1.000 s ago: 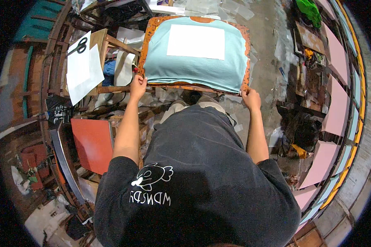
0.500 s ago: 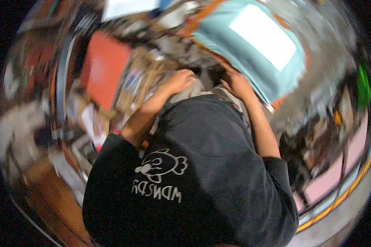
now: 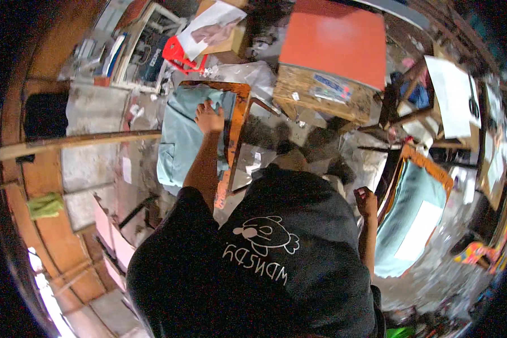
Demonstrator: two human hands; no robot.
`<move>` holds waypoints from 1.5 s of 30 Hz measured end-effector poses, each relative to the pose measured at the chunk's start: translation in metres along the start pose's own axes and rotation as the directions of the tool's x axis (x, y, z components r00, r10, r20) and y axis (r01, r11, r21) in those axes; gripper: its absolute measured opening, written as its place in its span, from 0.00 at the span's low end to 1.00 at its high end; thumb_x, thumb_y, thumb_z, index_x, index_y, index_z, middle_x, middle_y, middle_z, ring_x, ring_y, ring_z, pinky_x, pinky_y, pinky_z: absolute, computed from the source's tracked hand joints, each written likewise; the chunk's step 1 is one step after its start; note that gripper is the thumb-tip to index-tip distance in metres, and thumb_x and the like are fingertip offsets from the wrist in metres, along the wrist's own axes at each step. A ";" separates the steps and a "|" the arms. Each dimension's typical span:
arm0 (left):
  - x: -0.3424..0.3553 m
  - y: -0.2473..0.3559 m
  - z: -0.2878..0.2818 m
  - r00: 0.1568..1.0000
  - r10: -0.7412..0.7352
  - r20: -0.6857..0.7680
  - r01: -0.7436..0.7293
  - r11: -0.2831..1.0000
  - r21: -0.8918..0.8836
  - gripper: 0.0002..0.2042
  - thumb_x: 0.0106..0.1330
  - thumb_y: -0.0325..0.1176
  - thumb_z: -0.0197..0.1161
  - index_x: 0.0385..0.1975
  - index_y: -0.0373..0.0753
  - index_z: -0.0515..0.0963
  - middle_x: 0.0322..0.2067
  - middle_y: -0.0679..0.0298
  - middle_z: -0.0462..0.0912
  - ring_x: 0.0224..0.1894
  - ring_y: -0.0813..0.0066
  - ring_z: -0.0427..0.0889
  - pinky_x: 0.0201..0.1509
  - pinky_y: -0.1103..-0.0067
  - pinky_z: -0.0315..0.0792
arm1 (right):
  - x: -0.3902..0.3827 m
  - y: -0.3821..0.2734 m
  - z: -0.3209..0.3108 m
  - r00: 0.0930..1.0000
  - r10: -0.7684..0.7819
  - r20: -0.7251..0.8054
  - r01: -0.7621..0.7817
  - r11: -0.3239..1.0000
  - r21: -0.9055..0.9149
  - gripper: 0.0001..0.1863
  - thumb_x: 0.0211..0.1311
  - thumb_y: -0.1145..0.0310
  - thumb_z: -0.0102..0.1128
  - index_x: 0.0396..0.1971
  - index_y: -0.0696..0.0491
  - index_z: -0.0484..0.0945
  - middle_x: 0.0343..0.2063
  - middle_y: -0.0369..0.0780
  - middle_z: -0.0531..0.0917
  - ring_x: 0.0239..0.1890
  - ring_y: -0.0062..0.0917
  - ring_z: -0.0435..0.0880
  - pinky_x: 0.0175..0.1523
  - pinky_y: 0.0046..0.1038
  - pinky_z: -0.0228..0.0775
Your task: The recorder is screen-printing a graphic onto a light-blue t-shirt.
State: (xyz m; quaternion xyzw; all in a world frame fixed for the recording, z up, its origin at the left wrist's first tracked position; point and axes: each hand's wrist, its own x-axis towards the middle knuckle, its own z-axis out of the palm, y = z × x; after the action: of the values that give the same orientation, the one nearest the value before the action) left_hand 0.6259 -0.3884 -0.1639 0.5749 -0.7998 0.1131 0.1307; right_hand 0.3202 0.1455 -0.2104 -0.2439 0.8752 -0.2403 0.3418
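My left hand reaches out over a pale teal folded cloth and lies on it with fingers spread. The cloth covers most of an orange-painted wooden stool or bench at my left. Near my right thigh, my right hand is curled closed; whatever lies inside its fingers, if anything, is hidden. Beside that hand, a second stack of teal cloth rests on another orange wooden seat. A white sheet of paper lies on that stack.
Ahead stands a wooden box-like table with an orange-red top. A red plastic stool and white paper are at the far left. A long wooden plank juts in from the left. Clear plastic sheeting covers floor at right.
My body and view have turned right, so the orange-red top now lies ahead. My left hand has moved onto a teal cloth at left; my right hand has drawn back and curled.
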 end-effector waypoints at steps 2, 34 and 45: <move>0.022 -0.005 0.001 0.999 -0.049 0.016 0.050 0.998 -0.043 0.23 0.56 0.49 0.64 0.47 0.42 0.71 0.48 0.57 0.73 0.52 0.51 0.71 0.49 0.54 0.68 | 0.020 -0.015 0.001 0.996 -0.068 -0.054 0.066 0.997 -0.050 0.12 0.59 0.61 0.65 0.34 0.55 0.81 0.24 0.45 0.84 0.26 0.34 0.83 0.33 0.32 0.73; 0.046 -0.241 -0.168 0.998 -0.010 0.057 0.057 0.337 -0.940 0.13 0.62 0.23 0.57 0.46 0.38 0.79 0.30 0.65 0.81 0.33 0.82 0.76 0.38 0.80 0.72 | 0.099 -0.567 0.320 0.686 -0.575 0.446 0.649 0.761 -0.019 0.20 0.58 0.58 0.66 0.33 0.62 0.74 0.28 0.50 0.81 0.33 0.40 0.81 0.40 0.40 0.71; 0.097 -0.273 -0.316 0.916 -0.069 -0.395 -0.161 0.839 -0.519 0.12 0.58 0.24 0.65 0.43 0.38 0.81 0.40 0.57 0.85 0.38 0.62 0.85 0.41 0.73 0.78 | 0.079 -0.589 0.242 0.286 -0.838 0.464 0.919 0.377 0.114 0.25 0.57 0.52 0.68 0.19 0.61 0.72 0.17 0.46 0.75 0.21 0.34 0.72 0.29 0.37 0.64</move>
State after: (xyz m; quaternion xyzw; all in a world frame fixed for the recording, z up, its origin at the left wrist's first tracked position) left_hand 0.8800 -0.4554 0.1744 0.4593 -0.7691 0.0001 0.4444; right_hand 0.5969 -0.4132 -0.0603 -0.7623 0.5054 -0.2469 0.3202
